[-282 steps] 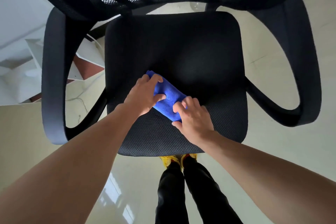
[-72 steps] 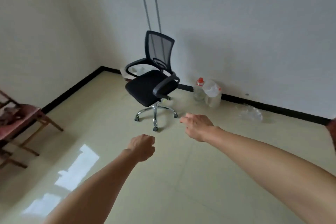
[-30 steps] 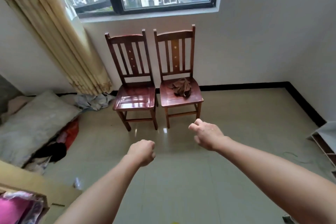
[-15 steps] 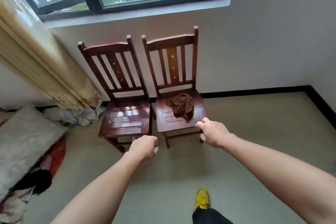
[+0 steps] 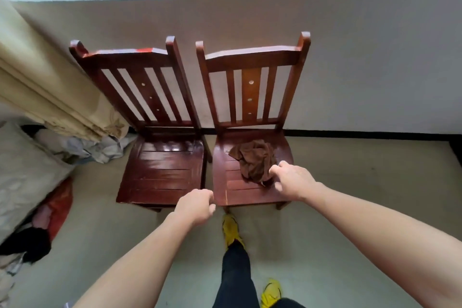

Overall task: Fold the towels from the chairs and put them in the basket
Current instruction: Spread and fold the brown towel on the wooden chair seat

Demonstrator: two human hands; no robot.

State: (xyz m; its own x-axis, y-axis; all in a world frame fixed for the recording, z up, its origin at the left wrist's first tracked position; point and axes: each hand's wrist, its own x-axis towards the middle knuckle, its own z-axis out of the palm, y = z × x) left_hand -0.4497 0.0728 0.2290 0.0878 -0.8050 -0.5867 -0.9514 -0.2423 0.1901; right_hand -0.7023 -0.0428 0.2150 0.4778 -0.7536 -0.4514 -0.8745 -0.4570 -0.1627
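A crumpled brown towel lies on the seat of the right wooden chair. My right hand hovers at the towel's right edge with its fingers loosely curled; I see no cloth in them. My left hand is curled into a fist with nothing in it, in front of the gap between the two chairs. The left wooden chair has a bare seat. No basket is in view.
Both chairs stand against the wall under a window. A yellow curtain hangs at the left. Bedding and a pile of clothes lie on the floor there. My legs and yellow shoes are just before the chairs.
I have walked from the office chair across the room to the two wooden chairs. Over the last second both hands came closer, and my right hand reached the brown towel's edge.
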